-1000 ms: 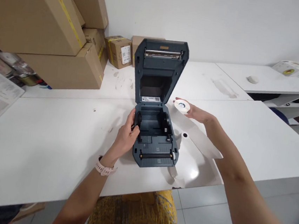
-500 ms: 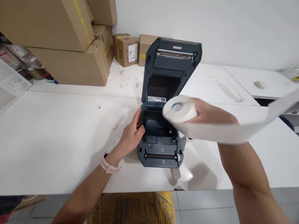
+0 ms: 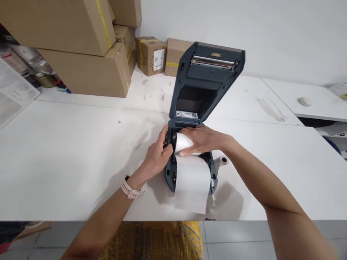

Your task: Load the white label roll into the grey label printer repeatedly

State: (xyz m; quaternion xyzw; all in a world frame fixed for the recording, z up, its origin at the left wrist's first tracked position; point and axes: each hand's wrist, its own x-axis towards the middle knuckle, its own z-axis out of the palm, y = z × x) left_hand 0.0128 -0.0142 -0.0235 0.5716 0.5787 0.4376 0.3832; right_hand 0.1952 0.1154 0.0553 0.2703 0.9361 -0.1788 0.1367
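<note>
In my head view, the dark grey printer [image 3: 192,123] stands on the white surface [image 3: 66,160], its lid [image 3: 201,77] raised toward twelve o'clock. The white paper roll [image 3: 183,142] sits in the printer's bay, and its loose strip [image 3: 192,185] runs toward six o'clock, past the front edge. My left hand [image 3: 158,155], at nine o'clock, is partly curled and grips the printer's side wall — thumb over the rim. My right hand [image 3: 204,141] comes in from three o'clock, half closed over the roll — thumb on its front. Near four o'clock lies a narrow roll [image 3: 223,161]; cardboard boxes [image 3: 83,72] stand toward ten.
</note>
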